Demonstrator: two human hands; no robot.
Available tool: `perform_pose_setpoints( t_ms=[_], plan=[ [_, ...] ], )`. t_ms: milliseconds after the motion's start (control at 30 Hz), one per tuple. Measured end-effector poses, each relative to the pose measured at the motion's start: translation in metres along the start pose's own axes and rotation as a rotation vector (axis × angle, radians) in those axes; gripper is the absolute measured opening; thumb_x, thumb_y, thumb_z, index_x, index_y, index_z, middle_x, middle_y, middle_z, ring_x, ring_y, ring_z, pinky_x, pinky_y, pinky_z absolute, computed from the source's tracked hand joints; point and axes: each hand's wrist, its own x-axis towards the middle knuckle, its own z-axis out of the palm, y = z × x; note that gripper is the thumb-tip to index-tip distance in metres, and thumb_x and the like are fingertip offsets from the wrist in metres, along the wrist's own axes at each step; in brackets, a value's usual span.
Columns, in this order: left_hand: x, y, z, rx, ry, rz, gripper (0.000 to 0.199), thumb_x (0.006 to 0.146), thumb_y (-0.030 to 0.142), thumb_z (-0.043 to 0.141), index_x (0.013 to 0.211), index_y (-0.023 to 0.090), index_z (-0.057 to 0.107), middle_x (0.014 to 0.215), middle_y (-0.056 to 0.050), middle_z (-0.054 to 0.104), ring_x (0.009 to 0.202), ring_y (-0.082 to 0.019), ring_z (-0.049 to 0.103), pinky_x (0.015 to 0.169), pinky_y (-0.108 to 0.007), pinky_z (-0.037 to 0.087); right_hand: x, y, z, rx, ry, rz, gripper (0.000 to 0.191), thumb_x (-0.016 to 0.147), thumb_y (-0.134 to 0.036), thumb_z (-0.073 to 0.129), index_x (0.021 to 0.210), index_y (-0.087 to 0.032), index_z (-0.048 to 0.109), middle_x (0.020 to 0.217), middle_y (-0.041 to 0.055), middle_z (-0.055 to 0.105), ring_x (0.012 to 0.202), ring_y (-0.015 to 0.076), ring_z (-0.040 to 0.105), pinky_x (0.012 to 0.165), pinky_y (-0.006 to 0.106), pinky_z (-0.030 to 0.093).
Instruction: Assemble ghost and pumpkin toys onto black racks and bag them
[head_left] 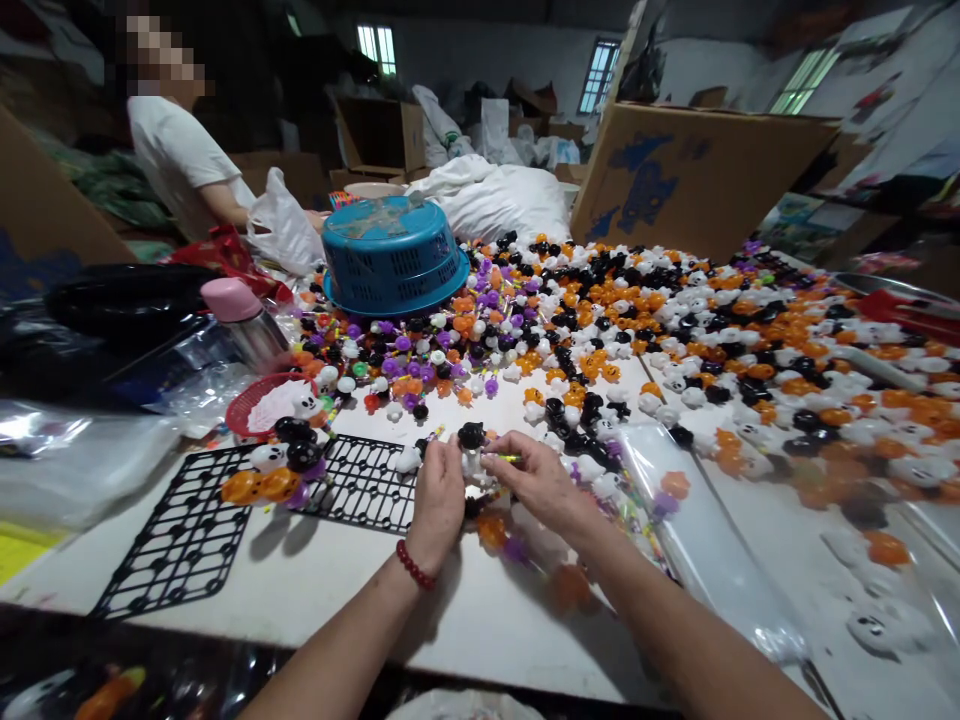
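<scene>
My left hand, with a red bead bracelet at the wrist, is closed beside a small glossy black figure. It seems to grip this piece from the left, though its fingertips are partly hidden. Opposite it, my right hand pinches a thin yellow-green and purple stick close to the figure. Just left of my left hand, a white figure lies at the end of a black plastic grid. Orange, black and white figures stand on the grid farther left.
A large pile of orange, black, white and purple figures covers the table's far side. An upturned blue basket, a pink-capped flask and a red basket stand left. Clear plastic bags lie right. A person is behind.
</scene>
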Motion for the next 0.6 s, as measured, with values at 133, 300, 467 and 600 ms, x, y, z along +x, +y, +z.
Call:
perform_pose_setpoints(
  t_ms=[133, 300, 467, 600],
  plan=[
    [-0.008, -0.003, 0.002, 0.182, -0.003, 0.011, 0.039, 0.095, 0.056, 0.038, 0.077, 0.022, 0.047, 0.070, 0.001, 0.051, 0.067, -0.016, 0.047, 0.065, -0.031, 0.039, -0.013, -0.004, 0.015, -0.069, 0.022, -0.046, 0.017, 0.089, -0.036, 0.058, 0.089, -0.020, 0.064, 0.083, 0.0015, 0.067, 0.076, 0.0165, 0.059, 0.068, 0.028, 0.046],
    [-0.006, -0.007, -0.001, -0.049, -0.106, -0.090, 0.040, 0.091, 0.060, 0.047, 0.080, 0.022, 0.049, 0.068, 0.003, 0.047, 0.059, -0.012, 0.043, 0.056, -0.026, 0.037, -0.010, -0.003, 0.014, -0.162, -0.026, -0.090, 0.025, 0.095, -0.040, 0.049, 0.086, -0.020, 0.062, 0.080, 0.0003, 0.063, 0.075, 0.0154, 0.056, 0.070, 0.028, 0.044],
    [0.012, -0.004, -0.018, -0.396, -0.222, -0.324, 0.041, 0.084, 0.061, 0.055, 0.079, 0.021, 0.044, 0.056, 0.009, 0.035, 0.041, -0.005, 0.023, 0.039, -0.020, 0.018, 0.024, 0.007, -0.022, -0.130, 0.065, -0.081, 0.030, 0.094, -0.044, 0.049, 0.088, -0.020, 0.066, 0.091, 0.0023, 0.065, 0.089, 0.0178, 0.059, 0.080, 0.030, 0.045],
    [0.024, -0.010, -0.041, -0.223, -0.089, -0.192, 0.038, 0.087, 0.057, 0.054, 0.077, 0.022, 0.043, 0.060, 0.007, 0.040, 0.045, -0.007, 0.032, 0.041, -0.020, 0.024, 0.052, 0.014, -0.045, -0.309, 0.096, -0.061, 0.016, 0.086, -0.032, 0.060, 0.092, -0.020, 0.069, 0.088, 0.0025, 0.069, 0.083, 0.0182, 0.061, 0.077, 0.031, 0.045]
  ],
)
